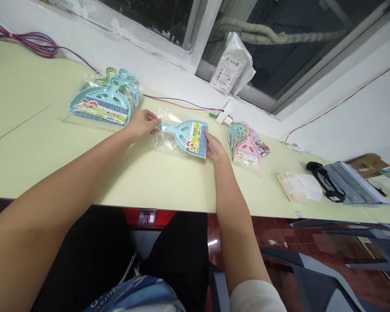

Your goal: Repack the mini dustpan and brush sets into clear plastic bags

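A light blue dustpan (183,133) with a small brush (203,141) and a printed label lies flat just over the table. My right hand (214,147) grips its wide bristle end, thumb on top. Around the handle spreads a crinkled clear plastic bag (165,141). My left hand (144,123) pinches that bag beside the handle's tip. Whether the dustpan is wholly inside the bag is hard to make out. Left of my left hand sits a pile of bagged blue and green dustpan sets (100,102).
Smaller bagged sets, a pink one (248,151) in front, lie to the right. Behind are a cable with a white adapter (225,118) and a white packet (229,69) on the sill. Farther right are papers (300,187), black headphones (325,182) and blue boxes (354,182).
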A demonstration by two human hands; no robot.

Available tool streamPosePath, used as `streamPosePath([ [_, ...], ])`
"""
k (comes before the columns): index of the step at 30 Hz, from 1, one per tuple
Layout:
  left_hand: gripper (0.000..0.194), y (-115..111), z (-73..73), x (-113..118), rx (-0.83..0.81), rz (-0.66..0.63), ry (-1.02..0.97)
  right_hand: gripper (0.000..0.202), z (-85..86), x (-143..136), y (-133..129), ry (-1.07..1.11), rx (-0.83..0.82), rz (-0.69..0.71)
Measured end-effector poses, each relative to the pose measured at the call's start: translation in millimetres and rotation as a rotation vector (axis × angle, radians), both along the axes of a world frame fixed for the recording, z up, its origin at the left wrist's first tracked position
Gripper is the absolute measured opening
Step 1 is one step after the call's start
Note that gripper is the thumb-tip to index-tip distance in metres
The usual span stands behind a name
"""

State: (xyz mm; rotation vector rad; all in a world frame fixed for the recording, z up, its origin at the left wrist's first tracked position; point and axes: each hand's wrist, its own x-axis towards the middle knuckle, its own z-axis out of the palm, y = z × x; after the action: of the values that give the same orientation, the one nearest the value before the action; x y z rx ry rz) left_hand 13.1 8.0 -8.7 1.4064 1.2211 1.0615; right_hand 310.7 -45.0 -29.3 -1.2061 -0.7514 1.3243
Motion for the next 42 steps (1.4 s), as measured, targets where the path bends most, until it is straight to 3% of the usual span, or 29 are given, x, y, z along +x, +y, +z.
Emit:
streamPosePath([
  [14,0.026,-10,14.9,-4,-0.049,-0.071,-0.001,0.020,9.3,-6,-7,-0.024,-0.002,0.005],
  [23,0.039,-3,6.8,-9,-0.064,-0.185,0.121,0.019,13.1,-9,-11,-0.024,0.029,0.014],
  [26,0.039,-3,4.1,-7,-0.024,-0.153,0.203,0.021,14.3,-11,-11,-0.011,0.047,0.029],
  [33,0.028,-2,0.9,-2,-0.028,-0.073,0.126,0.028,10.5,-11,-5,-0.007,0.033,0.042],
  [42,0.031,12,-8.9,-2,0.016,0.076,0.065,0.059,28.0,-14,-17,0.044,-0.149,0.264],
])
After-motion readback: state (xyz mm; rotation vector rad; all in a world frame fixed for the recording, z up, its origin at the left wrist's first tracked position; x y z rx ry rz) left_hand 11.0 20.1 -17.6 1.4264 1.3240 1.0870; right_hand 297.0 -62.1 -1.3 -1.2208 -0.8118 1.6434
